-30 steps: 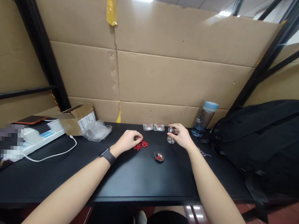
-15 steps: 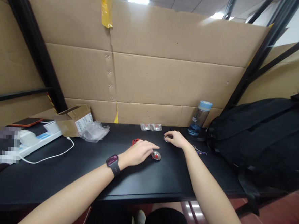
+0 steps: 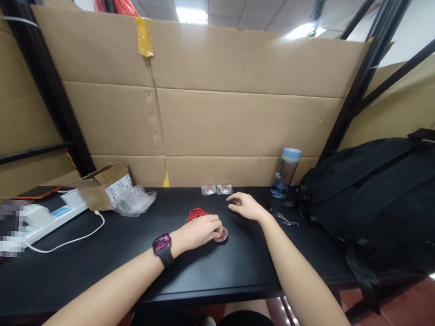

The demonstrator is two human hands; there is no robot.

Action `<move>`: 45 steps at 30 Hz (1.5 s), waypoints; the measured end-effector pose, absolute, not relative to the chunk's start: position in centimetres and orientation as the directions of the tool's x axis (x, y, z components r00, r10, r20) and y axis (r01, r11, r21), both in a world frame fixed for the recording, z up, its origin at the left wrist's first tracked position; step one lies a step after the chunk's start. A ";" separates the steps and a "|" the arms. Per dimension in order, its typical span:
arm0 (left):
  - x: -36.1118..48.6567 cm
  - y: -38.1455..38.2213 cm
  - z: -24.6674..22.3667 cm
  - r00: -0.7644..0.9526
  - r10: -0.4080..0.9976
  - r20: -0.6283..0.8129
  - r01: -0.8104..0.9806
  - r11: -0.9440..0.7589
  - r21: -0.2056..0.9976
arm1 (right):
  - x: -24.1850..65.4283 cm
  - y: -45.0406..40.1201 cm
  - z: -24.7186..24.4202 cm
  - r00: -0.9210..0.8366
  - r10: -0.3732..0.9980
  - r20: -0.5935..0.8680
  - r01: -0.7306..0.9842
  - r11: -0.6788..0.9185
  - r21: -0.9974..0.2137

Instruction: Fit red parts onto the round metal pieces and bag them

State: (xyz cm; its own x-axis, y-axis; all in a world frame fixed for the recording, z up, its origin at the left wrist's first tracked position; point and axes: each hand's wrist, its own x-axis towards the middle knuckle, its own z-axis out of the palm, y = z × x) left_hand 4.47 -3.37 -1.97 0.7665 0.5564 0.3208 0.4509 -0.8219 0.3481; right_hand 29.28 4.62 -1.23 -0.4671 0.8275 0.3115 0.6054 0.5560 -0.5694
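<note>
My left hand (image 3: 201, 229), with a watch (image 3: 162, 244) on its wrist, has its fingers curled down onto a small round clear-rimmed disc (image 3: 224, 236) with a red centre. The fingertips cover part of the disc. Just behind that hand lies a heap of red links or cord (image 3: 196, 213). My right hand (image 3: 247, 207) hovers low over the table to the right, thumb and fingers apart. Whatever lies beneath its palm is largely hidden. Two small clear packets (image 3: 216, 189) with red inside lie by the cardboard wall.
A water bottle (image 3: 285, 173) stands at the back right, beside a big black backpack (image 3: 378, 192). A small keychain (image 3: 288, 221) lies near my right forearm. At the left are an opened carton (image 3: 101, 188), crumpled plastic (image 3: 134, 200) and a power strip (image 3: 57, 212) with a white cable.
My left hand has bent its fingers down onto the disc. My right hand has shifted left and spread its fingers, leaving the small round item it was pinching. The view has tilted up.
</note>
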 end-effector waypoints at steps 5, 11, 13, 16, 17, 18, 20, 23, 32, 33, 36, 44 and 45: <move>4.3 -2.5 -2.7 0.546 0.700 0.460 0.473 -0.711 0.521 | 26.8 2.6 -0.6 -0.729 0.670 0.141 0.236 0.439 -0.867; 3.5 -1.9 -2.3 0.359 0.761 0.539 0.449 -0.648 0.616 | 23.3 1.0 -0.9 -0.631 0.712 0.309 0.101 0.470 -0.877; 3.3 -1.8 -2.1 0.369 0.753 0.545 0.464 -0.657 0.594 | 23.0 1.0 -1.0 -0.612 0.712 0.344 0.142 0.527 -0.838; 2.3 -1.2 -2.0 0.356 0.745 0.564 0.539 -0.656 0.528 | 24.0 1.9 -1.2 -0.559 0.752 0.350 0.252 0.556 -0.792; 1.9 -0.9 -2.0 0.345 0.744 0.572 0.570 -0.651 0.502 | 24.6 2.4 -1.2 -0.521 0.774 0.359 0.302 0.561 -0.770; 1.3 -0.5 -2.1 0.340 0.741 0.579 0.600 -0.645 0.473 | 25.4 2.9 -1.2 -0.478 0.792 0.379 0.363 0.571 -0.736; 0.2 0.4 -2.4 0.343 0.742 0.577 0.657 -0.628 0.417 | 27.1 4.1 -1.2 -0.385 0.816 0.431 0.520 0.578 -0.629; -1.1 1.5 -2.9 0.379 0.765 0.520 0.717 -0.598 0.357 | 29.8 5.6 -1.2 -0.251 0.849 0.464 0.749 0.475 -0.463; -1.4 1.7 -2.8 0.408 0.788 0.461 0.728 -0.586 0.356 | 32.0 6.5 -2.4 -0.241 0.948 0.207 0.871 0.305 -0.385; -1.4 1.7 -2.7 0.403 0.785 0.471 0.730 -0.586 0.352 | 31.9 6.5 -2.5 -0.238 0.951 0.197 0.883 0.296 -0.365; -1.6 1.8 -2.6 0.388 0.778 0.494 0.741 -0.582 0.335 | 31.6 6.4 -2.3 -0.252 0.949 0.192 0.893 0.304 -0.332; -1.9 2.1 -2.6 0.349 0.795 0.496 0.768 -0.546 0.335 | 27.6 5.2 -2.6 -0.335 0.875 0.349 0.919 0.385 -0.084; -1.9 2.2 -2.6 0.348 0.797 0.494 0.769 -0.544 0.335 | 26.4 5.4 -3.0 -0.392 0.844 0.368 0.898 0.438 -0.050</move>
State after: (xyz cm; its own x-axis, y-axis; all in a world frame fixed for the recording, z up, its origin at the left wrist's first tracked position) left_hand -1.87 2.16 -2.62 0.3483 0.7966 0.4940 0.7694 -0.5440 0.3347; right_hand 26.38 5.36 -3.00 -0.3915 0.8436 0.3675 0.8975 0.4382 -0.0496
